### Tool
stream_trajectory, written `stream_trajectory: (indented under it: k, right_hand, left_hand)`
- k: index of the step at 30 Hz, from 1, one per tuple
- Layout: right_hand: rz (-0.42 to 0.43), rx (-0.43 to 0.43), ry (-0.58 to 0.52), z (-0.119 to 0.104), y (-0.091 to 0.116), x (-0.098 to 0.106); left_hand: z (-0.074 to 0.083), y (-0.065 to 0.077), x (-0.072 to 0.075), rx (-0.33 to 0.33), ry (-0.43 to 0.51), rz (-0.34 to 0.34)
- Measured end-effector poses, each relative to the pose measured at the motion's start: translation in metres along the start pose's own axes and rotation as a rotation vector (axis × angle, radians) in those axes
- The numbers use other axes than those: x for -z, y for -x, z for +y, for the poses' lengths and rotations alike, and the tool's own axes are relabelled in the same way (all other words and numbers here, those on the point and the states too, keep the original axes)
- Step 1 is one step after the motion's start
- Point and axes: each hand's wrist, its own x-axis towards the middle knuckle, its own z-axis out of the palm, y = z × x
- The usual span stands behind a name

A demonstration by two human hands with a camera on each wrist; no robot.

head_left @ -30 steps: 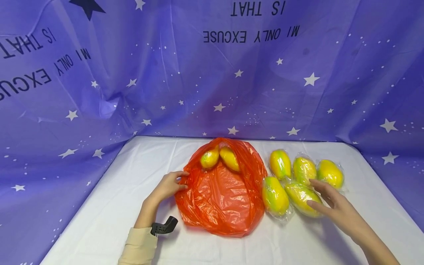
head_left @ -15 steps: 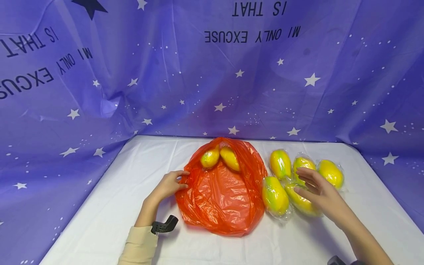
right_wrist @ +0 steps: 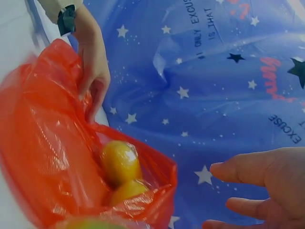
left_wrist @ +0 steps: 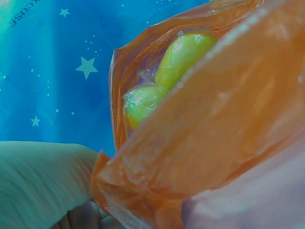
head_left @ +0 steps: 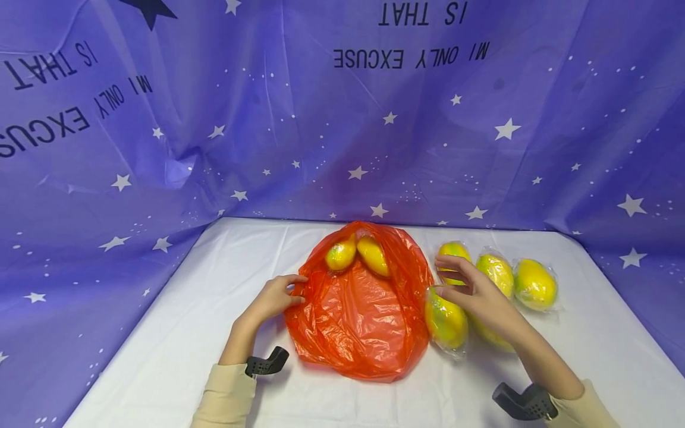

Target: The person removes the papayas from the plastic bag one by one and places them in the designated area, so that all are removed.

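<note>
My left hand [head_left: 272, 299] pinches the left edge of a red plastic bag [head_left: 358, 333] lying on the table with its mouth held apart. Two yellow-green mangoes, a left one [head_left: 339, 255] and a right one [head_left: 373, 255], each in clear wrap, sit at the back of the bag. My right hand [head_left: 487, 300] hovers over more wrapped mangoes to the bag's right, fingers extended and holding nothing. Nearest its fingertips are a front mango [head_left: 446, 324] and a partly covered back mango [head_left: 453, 248]. Another mango [head_left: 492, 337] is mostly hidden under that hand.
Farther right lie two wrapped mangoes, one nearer [head_left: 496, 273] and one at the far right [head_left: 535, 285]. A white cloth [head_left: 198, 309] covers the table. Purple star-printed fabric [head_left: 299, 119] hangs behind and at the sides.
My right hand has moved left across the mangoes, from the right-hand ones toward the bag, with nothing in it. The left hand stays at the bag's edge.
</note>
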Motion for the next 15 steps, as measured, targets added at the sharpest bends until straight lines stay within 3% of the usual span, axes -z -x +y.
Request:
stream_trajectory:
  k: [7,15]
  right_hand:
    - [-0.07,-0.006,-0.048,-0.004,-0.021,-0.018]
    - [-0.195,0.04,0.107,-0.003,-0.036,-0.051]
  left_hand:
    - [0.001,0.0,0.0,-0.005,-0.004,0.006]
    - [0.001,0.001,0.0,-0.012,-0.01,0.008]
